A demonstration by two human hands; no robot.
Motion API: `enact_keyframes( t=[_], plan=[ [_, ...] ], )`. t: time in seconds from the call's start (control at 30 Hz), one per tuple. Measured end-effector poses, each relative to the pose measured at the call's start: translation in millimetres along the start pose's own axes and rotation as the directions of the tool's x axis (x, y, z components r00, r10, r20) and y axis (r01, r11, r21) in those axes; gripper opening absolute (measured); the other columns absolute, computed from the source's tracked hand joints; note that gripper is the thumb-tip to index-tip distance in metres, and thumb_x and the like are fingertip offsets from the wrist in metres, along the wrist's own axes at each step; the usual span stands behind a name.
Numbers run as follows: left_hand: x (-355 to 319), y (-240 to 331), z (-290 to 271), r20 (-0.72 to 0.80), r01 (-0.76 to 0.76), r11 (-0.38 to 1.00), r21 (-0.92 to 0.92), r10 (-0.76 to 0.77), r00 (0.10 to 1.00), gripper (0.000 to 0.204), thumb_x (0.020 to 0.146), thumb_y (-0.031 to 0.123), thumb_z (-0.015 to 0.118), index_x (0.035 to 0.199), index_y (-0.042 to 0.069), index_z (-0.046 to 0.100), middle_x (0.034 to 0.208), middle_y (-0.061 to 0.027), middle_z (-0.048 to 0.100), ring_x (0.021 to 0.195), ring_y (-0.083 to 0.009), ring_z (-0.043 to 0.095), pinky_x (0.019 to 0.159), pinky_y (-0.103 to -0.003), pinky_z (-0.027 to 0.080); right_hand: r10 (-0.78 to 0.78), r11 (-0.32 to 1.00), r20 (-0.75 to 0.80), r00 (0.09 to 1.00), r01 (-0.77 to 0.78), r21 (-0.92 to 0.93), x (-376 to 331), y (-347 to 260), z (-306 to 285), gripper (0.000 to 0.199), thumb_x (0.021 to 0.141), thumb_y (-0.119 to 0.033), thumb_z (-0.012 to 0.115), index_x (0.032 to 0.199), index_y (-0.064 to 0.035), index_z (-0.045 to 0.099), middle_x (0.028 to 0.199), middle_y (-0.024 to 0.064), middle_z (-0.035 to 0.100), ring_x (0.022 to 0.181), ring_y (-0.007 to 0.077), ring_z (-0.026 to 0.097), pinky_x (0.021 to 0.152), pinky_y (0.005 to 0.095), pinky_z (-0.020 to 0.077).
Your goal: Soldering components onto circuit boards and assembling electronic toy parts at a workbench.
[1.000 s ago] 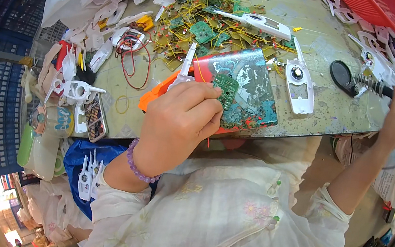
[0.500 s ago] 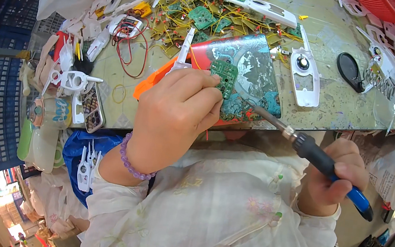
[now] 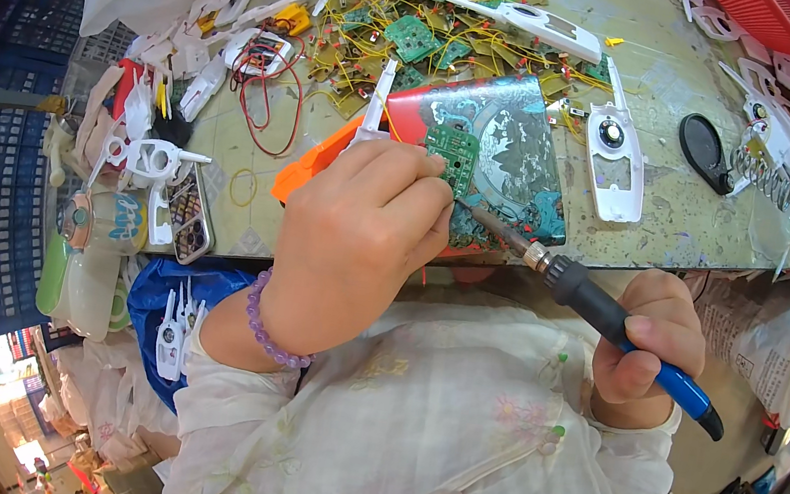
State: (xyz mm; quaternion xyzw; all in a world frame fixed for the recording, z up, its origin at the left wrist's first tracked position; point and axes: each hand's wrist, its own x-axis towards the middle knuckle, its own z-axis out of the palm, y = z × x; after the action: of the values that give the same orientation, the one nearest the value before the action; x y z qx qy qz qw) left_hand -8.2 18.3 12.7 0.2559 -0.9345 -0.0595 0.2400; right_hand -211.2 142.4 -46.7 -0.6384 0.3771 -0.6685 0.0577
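Nearest, the person's right hand [image 3: 653,339] is holding a soldering iron [image 3: 599,301] at four o'clock from the green circuit board [image 3: 454,154]; its fingers are closing around the blue and black handle. The iron is pointing towards ten o'clock, its tip sitting at the board's lower edge, though whether the two are touching I cannot tell.

At eight o'clock from the board, the left hand [image 3: 360,207] is pinching the board's left edge, its fingers nearly together and the others curling under. A purple bead bracelet [image 3: 268,330] is circling that wrist.

The board is lying over a worn red and blue-green pad [image 3: 521,143] near the front edge of the table [image 3: 666,220]. An orange piece [image 3: 311,164] is showing at nine o'clock, and a narrow white part [image 3: 378,98] is sticking up behind the left hand at ten; I cannot tell whether the fingers are gripping it.

At three o'clock a white plastic case [image 3: 616,155] is lying beside the pad, and farther that way a wire coil [image 3: 768,178] is standing by a black dish [image 3: 704,149].

Farther off, more boards with yellow wires [image 3: 414,38] are heaping up at eleven o'clock, while a red basket [image 3: 788,35] is sitting at two.
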Motion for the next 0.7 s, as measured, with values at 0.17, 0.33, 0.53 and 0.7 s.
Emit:
enact_keyframes(
  t=[0.17, 0.33, 0.53, 0.7],
  plan=[
    [-1.0, 1.4, 0.2, -0.006, 0.019, 1.0, 0.002, -0.019, 1.0, 0.017, 0.064, 0.0, 0.071, 0.078, 0.004, 0.062, 0.09, -0.0065, 0.065, 0.08, -0.0258, 0.062, 0.067, -0.034, 0.05, -0.031, 0.999, 0.019, 0.999, 0.03, 0.033, -0.5, 1.6, -1.4, 0.023, 0.087, -0.022, 0.065, 0.096, -0.0017, 0.057, 0.067, 0.0049, 0.054, 0.05, 0.0176, 0.048, 0.045, 0.0295, 0.0388],
    [-2.0, 1.0, 1.0, -0.01, 0.019, 1.0, 0.021, -0.019, 1.0, 0.018, 0.064, 0.0, 0.072, 0.079, 0.005, 0.062, 0.091, -0.0058, 0.064, 0.08, -0.0258, 0.061, 0.067, -0.034, 0.05, -0.107, 0.993, 0.08, 0.991, 0.111, -0.048, -3.1, -1.2, 3.6, 0.03, 0.094, -0.034, 0.053, 0.092, -0.0045, 0.052, 0.066, 0.0045, 0.048, 0.049, 0.0151, 0.042, 0.042, 0.0278, 0.0326],
    [-1.6, 1.0, 1.5, -0.009, 0.017, 0.999, 0.029, -0.017, 1.0, 0.018, 0.064, 0.0, 0.071, 0.078, 0.005, 0.062, 0.091, -0.0058, 0.064, 0.081, -0.0259, 0.061, 0.067, -0.034, 0.051, -0.185, 0.98, -0.037, 0.982, 0.182, -0.079, -12.0, 6.0, -1.6, 0.029, 0.092, -0.033, 0.056, 0.093, -0.0042, 0.054, 0.068, 0.0049, 0.048, 0.051, 0.0165, 0.045, 0.043, 0.0297, 0.0359],
    [-1.4, -0.4, -0.1, -0.006, 0.013, 1.0, 0.004, -0.013, 1.0, 0.018, 0.064, 0.0, 0.071, 0.079, 0.005, 0.062, 0.09, -0.0059, 0.064, 0.081, -0.0258, 0.061, 0.067, -0.034, 0.051, 0.062, 0.996, -0.249, 0.966, -0.076, -0.047, 3.3, 14.9, -2.3, 0.034, 0.091, -0.024, 0.061, 0.112, 0.0028, 0.056, 0.096, 0.017, 0.063, 0.071, 0.0229, 0.062, 0.064, 0.0301, 0.0495]
  ],
)
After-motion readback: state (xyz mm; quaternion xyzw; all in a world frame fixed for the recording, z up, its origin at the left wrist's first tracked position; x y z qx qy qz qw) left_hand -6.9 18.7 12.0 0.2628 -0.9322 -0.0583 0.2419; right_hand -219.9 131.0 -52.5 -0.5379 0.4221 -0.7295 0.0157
